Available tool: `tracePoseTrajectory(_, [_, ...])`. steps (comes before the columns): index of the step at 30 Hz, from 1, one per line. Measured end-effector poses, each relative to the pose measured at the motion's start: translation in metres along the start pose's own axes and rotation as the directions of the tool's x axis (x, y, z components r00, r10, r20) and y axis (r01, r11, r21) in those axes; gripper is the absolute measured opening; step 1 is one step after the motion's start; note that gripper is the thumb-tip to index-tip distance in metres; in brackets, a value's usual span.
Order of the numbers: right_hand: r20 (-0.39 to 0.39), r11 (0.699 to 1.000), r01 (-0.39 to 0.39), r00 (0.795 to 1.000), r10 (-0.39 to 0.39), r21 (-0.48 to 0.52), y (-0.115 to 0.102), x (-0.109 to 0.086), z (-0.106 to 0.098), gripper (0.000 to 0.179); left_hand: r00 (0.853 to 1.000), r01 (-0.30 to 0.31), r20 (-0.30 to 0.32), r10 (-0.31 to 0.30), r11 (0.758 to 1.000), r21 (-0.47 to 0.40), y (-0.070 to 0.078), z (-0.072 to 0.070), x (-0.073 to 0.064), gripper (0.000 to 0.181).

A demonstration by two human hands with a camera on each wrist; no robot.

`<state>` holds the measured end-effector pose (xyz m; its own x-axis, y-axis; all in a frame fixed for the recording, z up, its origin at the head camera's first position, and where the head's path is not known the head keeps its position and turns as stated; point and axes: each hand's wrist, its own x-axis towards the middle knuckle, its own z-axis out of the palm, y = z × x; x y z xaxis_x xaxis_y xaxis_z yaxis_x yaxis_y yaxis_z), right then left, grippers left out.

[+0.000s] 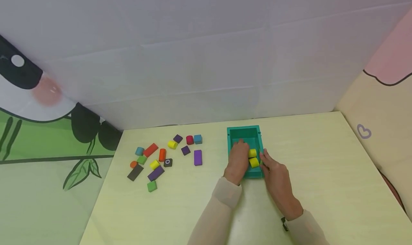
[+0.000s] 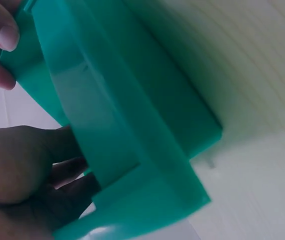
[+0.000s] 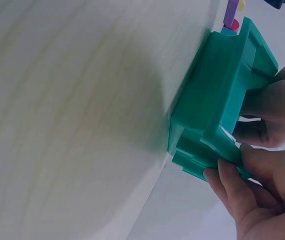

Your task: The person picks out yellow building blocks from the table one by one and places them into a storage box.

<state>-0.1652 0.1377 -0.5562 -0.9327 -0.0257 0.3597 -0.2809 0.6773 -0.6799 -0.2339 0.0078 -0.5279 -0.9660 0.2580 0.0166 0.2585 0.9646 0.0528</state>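
Observation:
A teal plastic bin [image 1: 229, 141] stands on the table with two yellow cylinder blocks [image 1: 254, 162] inside, toward its right wall. My left hand [image 1: 237, 161] reaches down over the left side into the bin. In the left wrist view its fingers [image 2: 65, 172] go in past the rim, and the fingertips are hidden, so I cannot tell whether they hold anything. My right hand [image 1: 278, 177] pinches the bin's right rim, thumb on one side and fingers [image 3: 237, 187] on the other.
Left of the bin, loose blocks lie scattered: a purple block [image 1: 197, 157], a blue cube [image 1: 197, 139], a red cylinder [image 1: 190, 140], a dark block [image 1: 135, 172], a green cube [image 1: 152, 186] and several others. A white wall covering [image 1: 193, 69] rises behind the table [image 1: 322, 159].

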Motion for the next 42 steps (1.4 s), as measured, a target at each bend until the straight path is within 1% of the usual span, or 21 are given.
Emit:
tracePoseTrajectory(2, [-0.003, 1.0, 0.004, 1.0, -0.004, -0.003, 0.0, 0.0, 0.0, 0.051, 1.0, -0.013, -0.008, 0.013, 1.0, -0.02, -0.001, -0.002, -0.002, 0.016])
tracePoseTrajectory(5, [-0.003, 1.0, 0.003, 1.0, -0.003, 0.0, 0.0, 0.0, 0.0, 0.051, 0.999, -0.031, -0.03, 0.028, 0.996, -0.084, -0.005, -0.007, -0.006, 0.019])
tracePoseTrajectory(10, [-0.003, 1.0, 0.006, 1.0, -0.006, 0.011, 0.0, 0.001, -0.001, 0.052, 0.994, -0.058, -0.101, 0.037, 0.975, -0.216, -0.014, -0.019, -0.013, 0.03])
tracePoseTrajectory(14, [-0.002, 1.0, 0.01, 1.0, -0.01, 0.009, -0.001, 0.001, -0.002, 0.052, 0.984, -0.081, -0.174, 0.032, 0.956, -0.282, -0.023, -0.026, -0.019, 0.03])
tracePoseTrajectory(19, [0.008, 1.0, -0.008, 1.0, 0.008, 0.012, -0.002, 0.003, -0.003, 0.053, 0.966, -0.107, -0.259, 0.013, 0.93, -0.352, -0.035, -0.033, -0.025, 0.026])
tracePoseTrajectory(22, [0.019, 1.0, -0.022, 1.0, 0.022, 0.017, -0.002, 0.003, -0.003, 0.053, 0.959, -0.099, -0.283, -0.014, 0.919, -0.381, -0.042, -0.038, -0.029, 0.027])
tracePoseTrajectory(24, [0.028, 0.999, -0.031, 0.999, 0.031, 0.017, -0.002, 0.003, -0.002, 0.053, 0.958, -0.076, -0.283, -0.048, 0.909, -0.41, -0.048, -0.04, -0.032, 0.028])
tracePoseTrajectory(26, [0.034, 0.999, -0.037, 0.999, 0.037, 0.02, -0.002, 0.002, -0.002, 0.053, 0.955, -0.049, -0.285, -0.08, 0.907, -0.419, -0.054, -0.041, -0.034, 0.03])
tracePoseTrajectory(28, [0.037, 0.999, -0.04, 0.999, 0.039, 0.022, -0.001, 0.002, -0.002, 0.053, 0.95, -0.024, -0.292, -0.112, 0.905, -0.424, -0.062, -0.042, -0.035, 0.031])
tracePoseTrajectory(33, [0.029, 0.999, -0.036, 0.999, 0.035, 0.021, -0.002, 0.001, -0.002, 0.053, 0.927, 0.003, -0.341, -0.158, 0.91, -0.414, -0.082, -0.041, -0.041, 0.031])
tracePoseTrajectory(38, [0.026, 0.999, -0.03, 0.999, 0.029, 0.018, -0.002, 0.0, -0.002, 0.053, 0.911, 0.033, -0.357, -0.206, 0.9, -0.435, -0.103, -0.038, -0.048, 0.03])
tracePoseTrajectory(40, [0.025, 0.999, -0.028, 0.999, 0.028, 0.018, -0.002, 0.0, -0.002, 0.053, 0.903, 0.035, -0.369, -0.219, 0.895, -0.445, -0.111, -0.038, -0.052, 0.03])
tracePoseTrajectory(42, [0.017, 1.0, -0.02, 1.0, 0.02, 0.016, -0.001, -0.001, -0.001, 0.053, 0.893, 0.032, -0.391, -0.225, 0.896, -0.444, -0.119, -0.036, -0.055, 0.028])
